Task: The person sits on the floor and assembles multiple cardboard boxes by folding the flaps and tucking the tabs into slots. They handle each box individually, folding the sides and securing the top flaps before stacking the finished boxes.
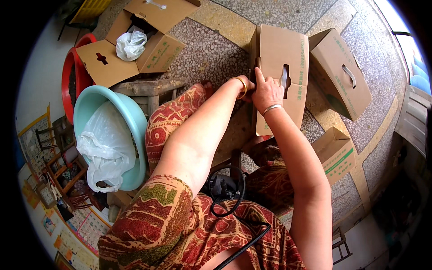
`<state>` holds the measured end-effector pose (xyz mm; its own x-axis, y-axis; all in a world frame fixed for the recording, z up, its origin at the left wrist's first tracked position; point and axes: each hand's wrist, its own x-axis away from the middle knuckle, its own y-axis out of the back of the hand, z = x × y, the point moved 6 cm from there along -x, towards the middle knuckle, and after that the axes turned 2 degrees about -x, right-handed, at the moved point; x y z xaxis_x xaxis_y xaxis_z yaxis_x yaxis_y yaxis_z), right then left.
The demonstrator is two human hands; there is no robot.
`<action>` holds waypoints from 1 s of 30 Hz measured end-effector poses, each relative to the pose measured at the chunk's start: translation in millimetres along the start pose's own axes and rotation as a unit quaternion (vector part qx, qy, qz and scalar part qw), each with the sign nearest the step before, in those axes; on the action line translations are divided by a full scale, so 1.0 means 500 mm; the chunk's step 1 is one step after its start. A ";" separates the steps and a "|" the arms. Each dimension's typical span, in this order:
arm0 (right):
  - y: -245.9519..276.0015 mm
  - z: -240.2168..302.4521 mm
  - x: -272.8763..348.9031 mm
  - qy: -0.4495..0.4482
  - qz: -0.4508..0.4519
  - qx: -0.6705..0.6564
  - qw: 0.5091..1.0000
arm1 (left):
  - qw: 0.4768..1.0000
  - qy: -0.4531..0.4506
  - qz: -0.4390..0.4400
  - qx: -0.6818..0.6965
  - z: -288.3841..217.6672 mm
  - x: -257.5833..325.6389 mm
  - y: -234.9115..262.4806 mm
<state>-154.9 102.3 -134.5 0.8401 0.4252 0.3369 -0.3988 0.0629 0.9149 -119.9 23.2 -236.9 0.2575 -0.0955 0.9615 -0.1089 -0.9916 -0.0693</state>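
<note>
While the right hand (268, 95) is laid on a brown carton (276, 47), its index finger extended, the left hand (247, 85) is held at the carton's left edge, and whether anything is grasped by either cannot be told. The carton, smooth-topped, green-printed and pierced by a dark slot with a pale handle (284, 75), is placed before the person, beside a second handled carton (335, 67).
</note>
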 end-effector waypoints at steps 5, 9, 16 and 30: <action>0.000 -0.004 0.005 0.010 -0.004 -0.005 1.000 | 0.995 -0.025 -0.026 -0.095 -0.012 0.005 -0.006; -0.005 -0.004 0.005 0.019 0.013 -0.018 1.000 | 0.990 -0.034 -0.032 -0.134 -0.013 0.011 0.004; 0.005 -0.015 0.004 0.041 -0.006 -0.073 0.996 | 0.996 -0.019 -0.031 -0.077 0.003 0.011 0.016; -0.008 -0.009 0.003 0.052 0.012 -0.121 0.991 | 0.995 -0.050 -0.022 -0.085 0.039 -0.055 0.019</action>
<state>-153.9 106.8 -139.0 0.7918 0.5187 0.3224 -0.5054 0.2602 0.8227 -109.1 14.6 -269.4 0.3598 -0.0684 0.9305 -0.2531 -0.9671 0.0268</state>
